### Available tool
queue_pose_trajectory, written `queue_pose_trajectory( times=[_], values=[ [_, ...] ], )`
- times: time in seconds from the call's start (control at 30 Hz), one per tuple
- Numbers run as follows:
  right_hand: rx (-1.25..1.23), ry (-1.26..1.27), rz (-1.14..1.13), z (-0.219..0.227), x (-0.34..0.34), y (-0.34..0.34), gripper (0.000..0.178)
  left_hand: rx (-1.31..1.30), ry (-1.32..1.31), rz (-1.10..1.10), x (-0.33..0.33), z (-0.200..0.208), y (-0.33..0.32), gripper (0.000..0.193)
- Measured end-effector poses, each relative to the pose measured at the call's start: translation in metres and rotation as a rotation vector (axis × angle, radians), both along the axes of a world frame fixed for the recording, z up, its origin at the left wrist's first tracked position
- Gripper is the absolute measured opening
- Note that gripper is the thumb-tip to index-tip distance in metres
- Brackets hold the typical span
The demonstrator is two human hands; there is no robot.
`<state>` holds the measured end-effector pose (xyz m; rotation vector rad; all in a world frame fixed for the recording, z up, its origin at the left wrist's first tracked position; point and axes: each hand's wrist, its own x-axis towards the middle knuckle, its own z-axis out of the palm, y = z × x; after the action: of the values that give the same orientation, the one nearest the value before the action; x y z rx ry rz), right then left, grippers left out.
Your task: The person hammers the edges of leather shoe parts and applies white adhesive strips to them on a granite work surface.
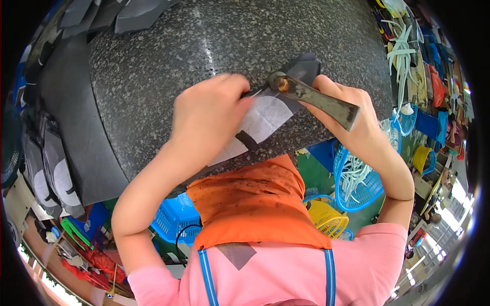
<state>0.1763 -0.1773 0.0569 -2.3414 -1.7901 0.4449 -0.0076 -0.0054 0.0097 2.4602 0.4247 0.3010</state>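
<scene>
A dark leather-like piece with a pale silvery patch (268, 118) lies near the front edge of the speckled stone worktop (163, 46). My left hand (212, 109), slightly blurred, is closed at the left edge of this piece, thumb and fingers pinched together; its grip is partly hidden. My right hand (357, 109) holds a hammer (321, 98) with a round face and a flared, wedge-like other end. The hammer head is over the far right part of the piece. Its handle is hidden by my fingers. A short black strip (247, 141) crosses the patch.
Finished-looking dark pieces with pale patches (61, 168) hang at the left by a black sheet (71, 112). More dark pieces (138, 15) lie at the far left. Blue baskets (360, 188), one with pale strips, stand beyond the right front edge. An orange apron (250, 204) touches the worktop edge.
</scene>
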Motion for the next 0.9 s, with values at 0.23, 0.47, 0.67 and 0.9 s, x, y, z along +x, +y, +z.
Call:
queue_pose_trajectory(
  times=[0.23,0.47,0.67,0.9],
  values=[
    [0.06,0.286,-0.013,0.009,0.002,0.011,0.018,0.355,-0.123,-0.194,-0.018,-0.004,-0.015,0.023],
    [0.008,0.221,0.059,0.005,-0.001,0.017,0.018,0.153,-0.098,-0.103,-0.026,-0.012,-0.013,0.018],
    [0.051,0.185,0.03,0.014,0.0,0.022,0.019,0.405,-0.097,-0.232,-0.011,-0.004,-0.006,0.02],
    [0.021,0.276,0.073,0.006,-0.003,0.022,0.018,0.079,-0.126,-0.137,-0.031,-0.002,0.009,0.024]
  ],
)
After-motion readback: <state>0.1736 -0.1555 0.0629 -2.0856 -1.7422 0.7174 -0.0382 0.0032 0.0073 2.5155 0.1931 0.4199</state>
